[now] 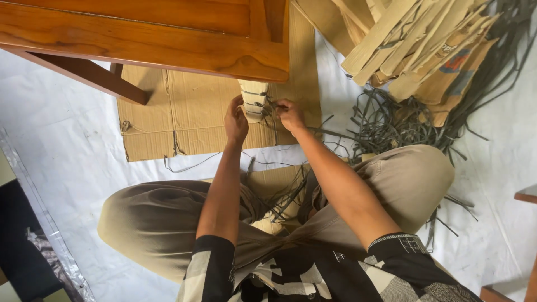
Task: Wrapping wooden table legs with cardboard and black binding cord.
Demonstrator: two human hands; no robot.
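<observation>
Head view: a person seated cross-legged on the floor wraps a furniture leg [253, 99] in cardboard, the left hand [235, 120] closed around the padded leg while the right hand [290, 114] pinches a dark strap [270, 112] against it. The binding looks partly done; tightening likely calls for a firm, steady pull. Flattened cardboard [184, 120], white sheeting [67, 151], loose straps [391, 120] and cardboard strips [414, 39] surround them.

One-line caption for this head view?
Both hands, left hand and right hand, bind dark strapping around a cardboard-wrapped wooden furniture leg.
</observation>
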